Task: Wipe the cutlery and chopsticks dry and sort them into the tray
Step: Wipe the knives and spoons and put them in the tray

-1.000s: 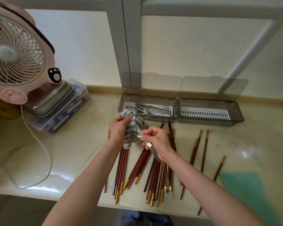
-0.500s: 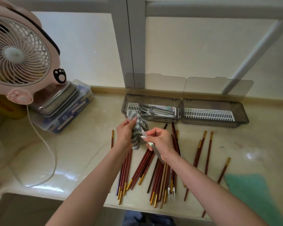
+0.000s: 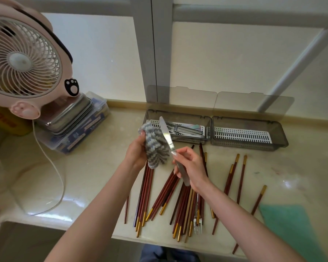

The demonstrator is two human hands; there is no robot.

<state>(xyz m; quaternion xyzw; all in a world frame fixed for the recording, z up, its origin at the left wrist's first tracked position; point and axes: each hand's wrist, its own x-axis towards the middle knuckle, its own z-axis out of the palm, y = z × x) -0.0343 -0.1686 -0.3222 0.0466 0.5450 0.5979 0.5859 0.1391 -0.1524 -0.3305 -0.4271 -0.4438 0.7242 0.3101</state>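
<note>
Beige table [image 3: 102, 167] carries red-brown chopsticks [image 3: 159, 197] w/ gold ends strewn front-centre, fork [image 3: 197, 226] among them, two grey trays [image 3: 248, 144] at back, clear box [image 3: 80, 137] left, white cord [image 3: 59, 178], green mat [image 3: 288, 227] right.

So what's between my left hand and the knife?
The grey striped cloth, bunched in the left hand; the knife blade, held by the right hand, crosses its right edge. Seen in the head view.

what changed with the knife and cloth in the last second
The knife slid out of the cloth, its blade now bare at the cloth's right edge. The right hand still holds the handle, the left hand still grips the cloth. Chopsticks and the forks in the tray stayed put.
</note>
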